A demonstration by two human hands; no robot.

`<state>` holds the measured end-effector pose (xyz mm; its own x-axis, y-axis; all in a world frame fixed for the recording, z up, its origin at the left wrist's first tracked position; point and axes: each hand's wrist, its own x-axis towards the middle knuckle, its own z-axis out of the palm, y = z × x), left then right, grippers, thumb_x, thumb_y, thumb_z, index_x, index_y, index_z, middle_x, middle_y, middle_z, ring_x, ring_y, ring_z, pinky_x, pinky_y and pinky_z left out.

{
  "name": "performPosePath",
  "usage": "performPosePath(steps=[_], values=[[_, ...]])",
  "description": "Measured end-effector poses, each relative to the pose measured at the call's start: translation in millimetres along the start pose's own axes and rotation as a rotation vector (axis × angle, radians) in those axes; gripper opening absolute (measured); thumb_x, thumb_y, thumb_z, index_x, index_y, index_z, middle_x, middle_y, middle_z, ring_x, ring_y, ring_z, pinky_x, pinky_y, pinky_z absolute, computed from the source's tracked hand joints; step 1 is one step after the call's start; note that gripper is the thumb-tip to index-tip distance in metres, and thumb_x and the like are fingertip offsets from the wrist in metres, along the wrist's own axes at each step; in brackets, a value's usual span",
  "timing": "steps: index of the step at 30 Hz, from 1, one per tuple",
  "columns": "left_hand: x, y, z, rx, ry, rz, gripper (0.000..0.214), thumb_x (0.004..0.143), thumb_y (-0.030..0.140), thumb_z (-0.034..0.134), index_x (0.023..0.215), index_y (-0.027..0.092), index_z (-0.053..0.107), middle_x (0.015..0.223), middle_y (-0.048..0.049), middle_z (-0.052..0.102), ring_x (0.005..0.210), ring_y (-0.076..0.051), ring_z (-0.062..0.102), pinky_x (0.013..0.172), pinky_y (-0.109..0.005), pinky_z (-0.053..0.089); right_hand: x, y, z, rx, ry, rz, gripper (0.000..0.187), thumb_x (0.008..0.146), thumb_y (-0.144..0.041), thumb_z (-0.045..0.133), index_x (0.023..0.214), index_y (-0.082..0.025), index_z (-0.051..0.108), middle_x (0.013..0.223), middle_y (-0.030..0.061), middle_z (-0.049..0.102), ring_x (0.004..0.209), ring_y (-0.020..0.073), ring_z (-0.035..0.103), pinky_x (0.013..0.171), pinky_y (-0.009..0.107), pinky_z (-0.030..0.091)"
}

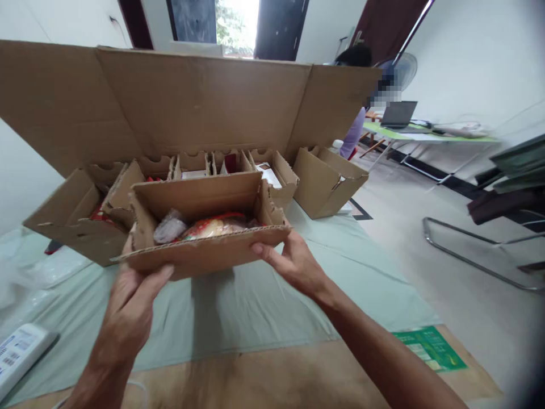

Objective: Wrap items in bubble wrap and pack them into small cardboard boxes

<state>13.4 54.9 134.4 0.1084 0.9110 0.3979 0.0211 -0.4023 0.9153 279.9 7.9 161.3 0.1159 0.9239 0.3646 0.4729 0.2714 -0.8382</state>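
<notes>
I hold a small open cardboard tray (200,255) in both hands, above a pale green sheet. My left hand (134,292) grips its lower left corner, thumb on the front wall. My right hand (289,261) grips the lower right corner, thumb along the front edge. Inside the tray lie a clear plastic-wrapped item (169,228) and a red and yellow packet (215,226). Behind the tray stands a large open cardboard box (191,108) with its lid flap raised and divided compartments holding packets.
A white labelled box (19,352) lies at the lower left. A green card (430,347) rests on the brown board at the right. A person (355,113) sits at a green table with a laptop (398,113). Metal chair frames (472,258) stand on the right.
</notes>
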Motion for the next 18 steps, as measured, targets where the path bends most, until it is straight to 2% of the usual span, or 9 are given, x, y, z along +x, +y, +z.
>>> performPosePath(steps=[3, 6, 9, 13, 15, 18], values=[[-9, 8, 20.5, -0.102, -0.064, -0.126, 0.085, 0.095, 0.037, 0.066, 0.165, 0.032, 0.018, 0.164, -0.0047, 0.044, 0.149, -0.029, 0.044, 0.126, -0.051, 0.032, -7, 2, -15, 0.010, 0.013, 0.013, 0.057, 0.090, -0.052, 0.069, 0.138, -0.023, 0.063, 0.137, 0.0113, 0.068, 0.126, 0.0345, 0.062, 0.111, 0.055, 0.049], [-47, 2, 39.8, -0.044, -0.110, -0.226, 0.076, 0.099, 0.039, 0.058, 0.164, 0.034, 0.019, 0.171, -0.0042, 0.029, 0.155, -0.029, 0.032, 0.126, -0.051, 0.032, -33, 8, -33, -0.048, 0.029, 0.052, 0.061, 0.090, -0.052, 0.070, 0.144, -0.025, 0.059, 0.146, 0.0105, 0.062, 0.136, 0.0357, 0.055, 0.116, 0.055, 0.042], [-83, -13, 48.6, -0.010, -0.099, -0.233, 0.081, 0.098, 0.037, 0.059, 0.165, 0.036, 0.013, 0.171, -0.0063, 0.026, 0.154, -0.030, 0.033, 0.123, -0.051, 0.035, -50, 20, -45, -0.012, -0.034, 0.067, 0.078, 0.086, -0.055, 0.074, 0.154, -0.026, 0.049, 0.155, 0.0102, 0.054, 0.143, 0.0360, 0.048, 0.120, 0.055, 0.038], [-107, -22, 71.1, 0.001, -0.178, -0.216, 0.089, 0.095, 0.030, 0.061, 0.165, 0.036, 0.007, 0.173, -0.0078, 0.020, 0.156, -0.034, 0.027, 0.123, -0.058, 0.034, -55, 50, -72, 0.131, -0.094, 0.179, 0.070, 0.079, -0.062, 0.076, 0.135, -0.022, 0.066, 0.140, 0.0115, 0.067, 0.135, 0.0372, 0.057, 0.114, 0.053, 0.045], [-116, -16, 92.1, -0.012, -0.237, -0.214, 0.088, 0.094, 0.028, 0.057, 0.165, 0.035, 0.005, 0.174, -0.0079, 0.015, 0.157, -0.036, 0.026, 0.122, -0.063, 0.033, -58, 67, -94, 0.191, -0.048, 0.247, 0.067, 0.075, -0.064, 0.078, 0.124, -0.020, 0.071, 0.130, 0.0127, 0.072, 0.127, 0.0383, 0.062, 0.109, 0.053, 0.049], [-128, -6, 124.0, -0.048, -0.355, -0.164, 0.090, 0.092, 0.028, 0.055, 0.165, 0.033, 0.004, 0.174, -0.0088, 0.013, 0.157, -0.038, 0.025, 0.121, -0.063, 0.036, -63, 91, -123, 0.244, 0.141, 0.250, 0.067, 0.073, -0.062, 0.078, 0.126, -0.022, 0.068, 0.131, 0.0108, 0.072, 0.127, 0.0361, 0.062, 0.109, 0.052, 0.049]])
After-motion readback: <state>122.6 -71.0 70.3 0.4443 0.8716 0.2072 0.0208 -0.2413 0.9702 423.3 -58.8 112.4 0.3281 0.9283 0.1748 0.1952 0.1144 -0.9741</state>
